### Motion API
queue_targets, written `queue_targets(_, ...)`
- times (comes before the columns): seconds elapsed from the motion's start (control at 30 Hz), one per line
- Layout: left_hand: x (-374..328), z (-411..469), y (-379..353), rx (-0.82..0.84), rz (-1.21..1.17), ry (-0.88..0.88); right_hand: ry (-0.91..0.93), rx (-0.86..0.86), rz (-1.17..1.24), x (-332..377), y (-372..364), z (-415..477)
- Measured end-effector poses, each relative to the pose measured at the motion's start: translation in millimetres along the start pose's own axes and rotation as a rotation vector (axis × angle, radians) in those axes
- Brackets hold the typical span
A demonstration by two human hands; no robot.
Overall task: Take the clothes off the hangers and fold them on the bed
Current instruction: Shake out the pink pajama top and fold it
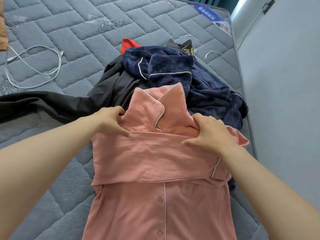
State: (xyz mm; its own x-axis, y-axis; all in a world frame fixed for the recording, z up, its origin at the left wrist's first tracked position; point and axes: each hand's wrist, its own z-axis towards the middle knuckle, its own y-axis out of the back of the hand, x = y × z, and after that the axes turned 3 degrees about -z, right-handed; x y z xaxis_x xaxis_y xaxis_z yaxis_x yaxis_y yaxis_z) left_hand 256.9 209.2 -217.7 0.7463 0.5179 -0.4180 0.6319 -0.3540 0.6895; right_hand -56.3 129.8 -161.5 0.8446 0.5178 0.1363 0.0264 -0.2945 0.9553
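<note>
pink shirt (pixel 155 170) half folded on bed (pixel 69 23); left hand (pixel 110 121) and right hand (pixel 210 134) each pinch its shoulders. navy robe (pixel 199 80) and dark clothes (pixel 110 87) heaped behind, unfolded; no hangers visible.

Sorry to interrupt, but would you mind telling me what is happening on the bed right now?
A person is folding a pink pyjama shirt on the grey quilted mattress. The left hand and right hand both press on the shirt near its collar, where the sleeves are already folded across the front. Behind it lies an unfolded heap: a navy fleece garment, dark grey clothing and something red. A white cable lies on the mattress to the left. No hangers are visible.
</note>
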Motion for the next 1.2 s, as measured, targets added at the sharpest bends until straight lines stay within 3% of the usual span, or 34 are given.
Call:
queue_targets(0.13,6,-13,-5,-0.083,0.198,-0.043,0.007,0.038,-0.197,-2,-5,-4)
queue_targets(0.23,8,-23,-16,-0.173,0.158,-0.151,0.025,-0.060,-0.201,-2,-10,-9)
queue_targets(0.43,16,-51,-20,-0.169,0.016,-0.239,0.006,-0.227,-0.143,-2,-15,-32)
queue_targets(0.67,13,-111,-33,-0.362,-0.024,-0.405,0.034,-0.260,-0.234,5,-11,-78)
queue_targets(0.9,25,-194,-72,-0.409,-0.025,-0.551,0.236,-0.573,-0.185,2,-30,-158)
queue_targets(1.1,54,-267,-156,-0.267,0.001,-0.730,0.287,-0.493,-0.100,-6,-84,-249)
queue_targets(1.2,72,-286,-221,-0.086,0.115,-0.688,0.234,-0.249,-0.141,-15,-126,-292)
